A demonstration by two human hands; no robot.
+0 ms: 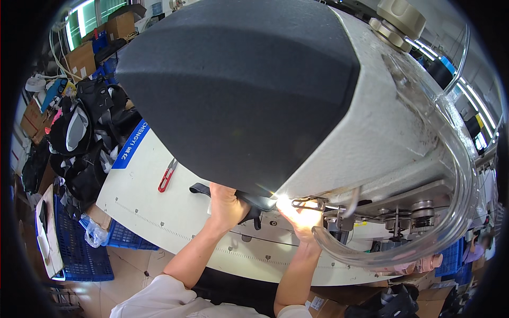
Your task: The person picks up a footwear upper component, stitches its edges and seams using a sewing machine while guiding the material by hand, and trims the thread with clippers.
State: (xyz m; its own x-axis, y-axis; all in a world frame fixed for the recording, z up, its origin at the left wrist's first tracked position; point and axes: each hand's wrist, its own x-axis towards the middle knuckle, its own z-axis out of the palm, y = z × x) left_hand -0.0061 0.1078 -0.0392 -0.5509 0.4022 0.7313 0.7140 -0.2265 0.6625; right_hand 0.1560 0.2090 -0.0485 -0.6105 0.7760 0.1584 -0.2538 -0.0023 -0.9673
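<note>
The dark cover and pale body of an industrial sewing machine [249,100] fill the middle of the view. Below its edge, my left hand [227,208] is closed on a black strap piece [255,201]; a strap end [199,188] sticks out to the left and another dangles beneath. My right hand [303,221] is at the sewing head, beside a metal loop-shaped part [308,204]. Bright lamp light washes out its fingertips, so whether they grip the strap piece cannot be told. The machine cover hides part of my left fingers.
Red-handled thread snips [167,176] lie on the pale table [143,196], left of my hands. Black bags [87,127] are heaped beyond the left edge, above blue crates [85,249]. A clear hose [382,257] curves around the right side. Cardboard boxes [323,305] stand below.
</note>
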